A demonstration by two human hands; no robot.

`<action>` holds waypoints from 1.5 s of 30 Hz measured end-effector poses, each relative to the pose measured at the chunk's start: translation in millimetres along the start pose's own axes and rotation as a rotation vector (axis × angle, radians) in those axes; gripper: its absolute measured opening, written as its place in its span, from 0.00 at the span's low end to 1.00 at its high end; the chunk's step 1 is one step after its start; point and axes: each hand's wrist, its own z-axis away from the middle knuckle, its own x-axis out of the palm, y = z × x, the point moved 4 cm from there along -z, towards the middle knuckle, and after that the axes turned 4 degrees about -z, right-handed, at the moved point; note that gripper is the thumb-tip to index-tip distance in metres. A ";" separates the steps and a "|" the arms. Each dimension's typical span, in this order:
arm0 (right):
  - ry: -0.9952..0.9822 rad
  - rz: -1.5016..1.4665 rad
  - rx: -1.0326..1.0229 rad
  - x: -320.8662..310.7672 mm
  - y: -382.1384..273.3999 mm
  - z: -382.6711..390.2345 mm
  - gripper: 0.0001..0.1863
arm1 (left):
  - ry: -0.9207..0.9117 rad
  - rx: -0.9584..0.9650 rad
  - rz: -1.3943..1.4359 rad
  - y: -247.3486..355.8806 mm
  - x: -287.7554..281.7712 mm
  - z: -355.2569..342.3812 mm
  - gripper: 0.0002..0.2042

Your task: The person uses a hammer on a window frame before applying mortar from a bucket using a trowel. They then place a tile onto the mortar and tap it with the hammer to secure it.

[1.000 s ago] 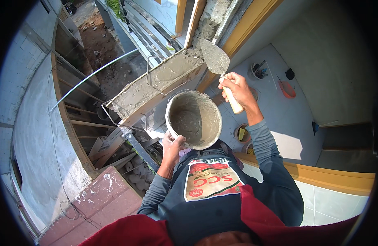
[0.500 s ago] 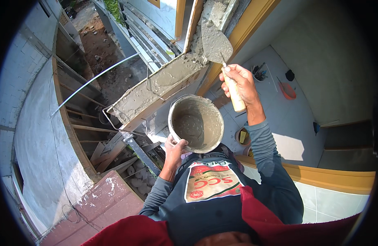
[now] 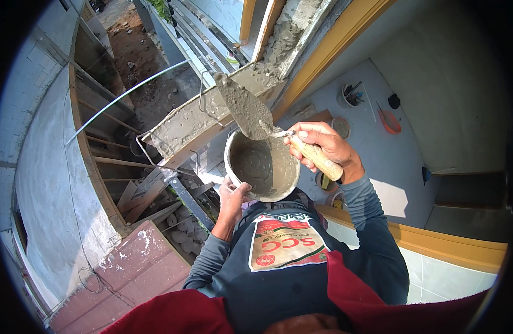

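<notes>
My left hand grips the near left rim of a mortar-smeared bucket, held in front of my chest. Wet grey mortar lies in its bottom. My right hand is wrapped round the wooden handle of a trowel. The trowel's mortar-coated blade points up and left, above the far rim of the bucket. Beyond it runs a wall top covered in wet mortar, with a board along its edge and bent wire clamps across it. More rough mortar fills the adjoining strip at the top.
A yellow-brown frame slopes along the right of the mortar strip. Down on the floor at right stand a bucket of tools and an orange basin. A thin pale pipe crosses at left, above a reddish roof.
My right hand has brought the trowel down and its blade left, from over the corner of the mortared wall to above the bucket's far rim. My left hand keeps hold of the bucket.
</notes>
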 end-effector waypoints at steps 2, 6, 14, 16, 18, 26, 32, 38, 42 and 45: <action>-0.043 -0.033 0.062 -4.3 1.7 -5.0 0.18 | 0.020 0.004 0.009 -0.7 -0.4 -0.9 0.19; -0.072 -0.384 -0.065 -59.2 2.7 -23.0 0.23 | 0.028 0.000 0.002 1.0 -1.7 2.7 0.20; 0.021 -0.243 -0.263 -67.6 -40.9 -8.4 0.23 | 0.037 -0.003 0.011 -9.9 -0.9 -6.4 0.19; 0.163 -0.085 -0.209 -67.2 -37.1 -23.1 0.21 | 0.018 0.010 0.000 -12.1 -1.0 -7.2 0.21; 0.261 -0.006 -0.176 -73.6 -34.6 -36.8 0.20 | 0.000 0.019 -0.024 -15.9 -2.7 -8.9 0.23; 0.364 0.050 -0.237 -69.1 -41.6 -29.4 0.19 | 0.029 0.013 0.015 -18.1 -1.3 -7.2 0.19; 0.425 0.124 -0.264 -61.5 -41.8 -21.7 0.17 | 0.030 0.007 0.027 -9.2 0.6 -1.4 0.19; 0.488 0.164 -0.278 -52.9 -44.5 -13.8 0.17 | 0.026 0.008 0.007 -9.6 -1.6 -2.5 0.18; 0.442 0.042 -0.310 -58.9 -45.0 -8.1 0.18 | 0.012 0.021 0.032 -8.1 1.6 -1.5 0.18; 0.305 -0.138 -0.313 -76.2 -51.5 -1.9 0.20 | -0.001 0.019 -0.003 -11.2 -1.1 -1.1 0.23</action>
